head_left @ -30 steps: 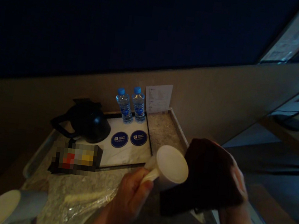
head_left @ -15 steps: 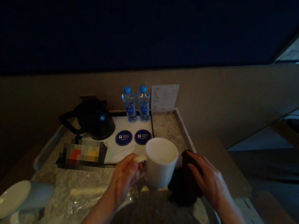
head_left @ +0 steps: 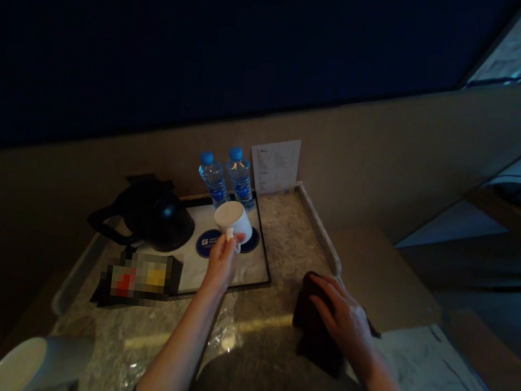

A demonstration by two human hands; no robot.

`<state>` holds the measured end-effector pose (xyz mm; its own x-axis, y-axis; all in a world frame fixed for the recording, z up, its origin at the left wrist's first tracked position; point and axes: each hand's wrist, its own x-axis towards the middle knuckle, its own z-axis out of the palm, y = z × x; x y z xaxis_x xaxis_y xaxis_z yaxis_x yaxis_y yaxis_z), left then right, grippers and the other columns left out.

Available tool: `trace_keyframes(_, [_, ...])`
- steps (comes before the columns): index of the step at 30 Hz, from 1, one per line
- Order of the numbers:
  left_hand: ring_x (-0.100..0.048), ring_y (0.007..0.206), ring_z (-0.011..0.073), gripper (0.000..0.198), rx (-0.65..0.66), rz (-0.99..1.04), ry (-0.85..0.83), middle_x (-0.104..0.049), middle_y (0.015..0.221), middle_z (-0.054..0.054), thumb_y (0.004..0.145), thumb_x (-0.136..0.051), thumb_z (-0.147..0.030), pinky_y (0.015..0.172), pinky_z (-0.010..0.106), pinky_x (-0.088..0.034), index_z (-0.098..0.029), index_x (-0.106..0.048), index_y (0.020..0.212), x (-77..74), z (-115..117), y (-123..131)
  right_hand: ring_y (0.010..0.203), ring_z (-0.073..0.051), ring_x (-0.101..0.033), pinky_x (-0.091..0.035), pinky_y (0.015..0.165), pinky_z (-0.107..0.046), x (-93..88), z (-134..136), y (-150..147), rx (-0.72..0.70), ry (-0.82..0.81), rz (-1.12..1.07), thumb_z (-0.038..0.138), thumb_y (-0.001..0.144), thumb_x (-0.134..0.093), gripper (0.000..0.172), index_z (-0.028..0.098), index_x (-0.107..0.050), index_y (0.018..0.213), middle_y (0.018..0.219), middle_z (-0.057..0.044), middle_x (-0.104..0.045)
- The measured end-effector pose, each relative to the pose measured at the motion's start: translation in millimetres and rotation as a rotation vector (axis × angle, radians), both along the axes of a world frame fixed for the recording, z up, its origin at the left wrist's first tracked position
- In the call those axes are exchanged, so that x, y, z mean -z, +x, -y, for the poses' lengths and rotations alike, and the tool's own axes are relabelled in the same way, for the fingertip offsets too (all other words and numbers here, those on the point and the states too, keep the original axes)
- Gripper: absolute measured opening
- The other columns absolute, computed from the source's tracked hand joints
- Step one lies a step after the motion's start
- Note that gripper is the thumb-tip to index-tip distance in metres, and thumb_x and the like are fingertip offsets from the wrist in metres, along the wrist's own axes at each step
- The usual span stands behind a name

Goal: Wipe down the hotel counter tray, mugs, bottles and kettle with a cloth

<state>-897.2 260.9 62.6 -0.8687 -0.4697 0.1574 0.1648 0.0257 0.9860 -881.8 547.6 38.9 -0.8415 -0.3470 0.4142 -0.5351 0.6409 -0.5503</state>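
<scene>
My left hand (head_left: 222, 263) is closed around the handle of a white mug (head_left: 235, 221). The mug is over the tray (head_left: 237, 273), just in front of the water bottles. It partly covers the right one of two round blue coasters (head_left: 205, 244); whether its base touches the tray I cannot tell. On the right, my right hand (head_left: 341, 314) has its fingers bent over a dark brown cloth (head_left: 316, 343) at the counter's front right. Its thumb is hidden.
A black kettle (head_left: 157, 216) stands at the left, behind a dark box (head_left: 175, 273) with blurred contents. Two water bottles (head_left: 215, 183) and a printed card (head_left: 275, 167) are at the back. Another white mug (head_left: 39, 362) lies front left, near clear plastic wrap (head_left: 225, 336). The counter has a raised rim (head_left: 321, 221).
My left hand has carried the mug forward and left, from above the counter's front to the coasters. My right hand stays on the cloth, which now sits slightly lower.
</scene>
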Motion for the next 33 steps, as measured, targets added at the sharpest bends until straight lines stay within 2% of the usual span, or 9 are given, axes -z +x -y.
trace_keyframes(4, [-0.060, 0.090, 0.0221, 0.050, 0.021, 0.058, -0.026, -0.069, 0.097, 0.011, 0.077, -0.063, -0.060, 0.081, 0.032, -0.042, -0.014, -0.068, 0.097, 7.3, -9.9, -1.8, 0.108, -0.022, -0.066, -0.056, 0.094, -0.038, 5.1, -1.8, -0.7, 0.007, -0.032, 0.020, 0.037, 0.095, -0.047, 0.036, 0.021, -0.061, 0.124, 0.124, -0.010, -0.064])
trace_keyframes(12, [-0.062, 0.098, 0.0267, 0.049, 0.026, 0.085, -0.050, -0.071, 0.098, 0.012, 0.072, -0.066, -0.061, 0.090, 0.038, -0.043, -0.015, -0.068, 0.089, 6.6, -20.4, -2.8, 0.107, -0.023, -0.067, -0.056, 0.092, -0.037, 7.6, -2.5, -1.4, -0.002, -0.067, 0.005, 0.038, 0.093, -0.049, 0.036, 0.021, -0.064, 0.121, 0.123, -0.010, -0.065])
trace_keyframes(18, [-0.064, 0.089, 0.0270, 0.052, 0.026, 0.109, 0.020, -0.072, 0.090, 0.014, 0.063, -0.073, -0.061, 0.087, 0.039, -0.046, -0.013, -0.069, 0.081, 12.7, -18.6, -2.3, 0.108, -0.023, -0.066, -0.055, 0.095, -0.039, 10.9, -2.7, -2.9, 0.001, -0.060, 0.000, 0.040, 0.093, -0.048, 0.036, 0.021, -0.063, 0.120, 0.122, -0.010, -0.065])
trace_keyframes(21, [-0.066, 0.094, 0.0287, 0.059, -0.026, 0.084, 0.080, -0.072, 0.094, 0.015, 0.057, -0.076, -0.063, 0.092, 0.043, -0.046, -0.013, -0.067, 0.088, 9.7, -16.6, 7.5, 0.108, -0.023, -0.066, -0.054, 0.095, -0.038, 12.3, -3.6, -1.4, -0.016, -0.042, -0.001, 0.040, 0.094, -0.047, 0.036, 0.022, -0.062, 0.121, 0.123, -0.010, -0.065])
trace_keyframes(25, [-0.063, 0.109, 0.0270, 0.059, -0.115, 0.026, 0.081, -0.070, 0.107, 0.013, 0.066, -0.076, -0.055, 0.103, 0.043, -0.043, -0.016, -0.063, 0.108, -16.8, -7.9, 65.1, 0.109, -0.025, -0.065, -0.055, 0.092, -0.040, 16.5, -6.7, 3.9, -0.007, -0.009, -0.022, 0.043, 0.091, -0.050, 0.045, 0.022, -0.051, 0.131, 0.125, -0.010, -0.063])
trace_keyframes(27, [-0.059, 0.117, 0.0249, 0.042, -0.187, -0.036, -0.093, -0.067, 0.119, 0.010, 0.079, -0.069, -0.045, 0.105, 0.041, -0.044, -0.020, -0.063, 0.113, -37.4, 3.0, 112.6, 0.109, -0.028, -0.065, -0.056, 0.089, -0.044, 18.3, -8.0, 5.9, 0.010, 0.005, -0.039, 0.047, 0.087, -0.055, 0.057, 0.021, -0.043, 0.136, 0.124, -0.012, -0.063])
trace_keyframes(29, [-0.054, 0.123, 0.0244, 0.038, -0.411, -0.125, -0.338, -0.062, 0.129, 0.003, 0.083, -0.067, -0.035, 0.107, 0.042, -0.044, -0.028, -0.061, 0.120, -56.3, 21.3, 164.2, 0.108, -0.030, -0.065, -0.056, 0.087, -0.045, 18.7, -8.1, 6.7, 0.010, 0.008, -0.051, 0.049, 0.084, -0.057, 0.059, 0.020, -0.042, 0.133, 0.122, -0.013, -0.063])
trace_keyframes(31, [-0.053, 0.124, 0.0253, 0.048, -0.752, -0.148, -0.549, -0.060, 0.131, -0.006, 0.078, -0.072, -0.029, 0.108, 0.044, -0.044, -0.036, -0.060, 0.123, -66.8, 46.6, 212.4, 0.107, -0.029, -0.065, -0.056, 0.087, -0.045, 17.7, -7.5, 6.1, -0.009, 0.013, -0.056, 0.049, 0.085, -0.055, 0.050, 0.021, -0.045, 0.125, 0.122, -0.014, -0.062])
trace_keyframes(33, [-0.042, 0.135, 0.0248, 0.062, -0.966, -0.059, -0.545, -0.051, 0.141, -0.013, 0.079, -0.071, -0.027, 0.114, 0.047, -0.037, -0.043, -0.047, 0.134, -64.3, 74.7, 252.7, 0.106, -0.028, -0.066, -0.056, 0.088, -0.043, 16.7, -7.4, 4.9, -0.052, 0.033, -0.076, 0.049, 0.089, -0.051, 0.039, 0.022, -0.047, 0.117, 0.122, -0.013, -0.061])
